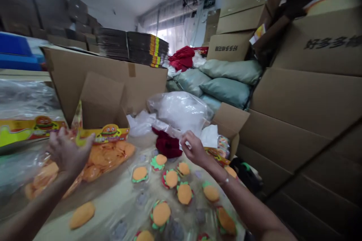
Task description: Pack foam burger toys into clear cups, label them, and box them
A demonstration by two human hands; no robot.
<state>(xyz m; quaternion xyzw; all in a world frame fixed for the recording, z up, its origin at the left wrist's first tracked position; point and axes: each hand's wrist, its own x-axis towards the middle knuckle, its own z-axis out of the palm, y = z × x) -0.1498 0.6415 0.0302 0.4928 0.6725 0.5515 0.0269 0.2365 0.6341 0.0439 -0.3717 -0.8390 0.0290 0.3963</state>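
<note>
My left hand (68,152) is open, its fingers spread, over a transparent bag of orange bun-shaped pieces (109,158) in front of a printed display box (110,133). My right hand (194,148) is closed, fingertips curled together, beside a dark red cloth (168,144) and a crumpled transparent plastic bag (181,109). Whether anything is between those fingers cannot be made out. Below the hands, several toy-like burgers (161,214) with orange tops and green and red layers lie on the table (113,199), some in transparent plastic trays. A loose orange bun (82,215) lies at the lower left.
A large cardboard box (107,69) stands behind the display box, with a bundle of flat dark cardboard (132,47) on it. Stacked cartons (308,101) rise at the right. Greenish sacks (226,90) are piled at the back. A small open carton (232,120) holds wrapped pieces.
</note>
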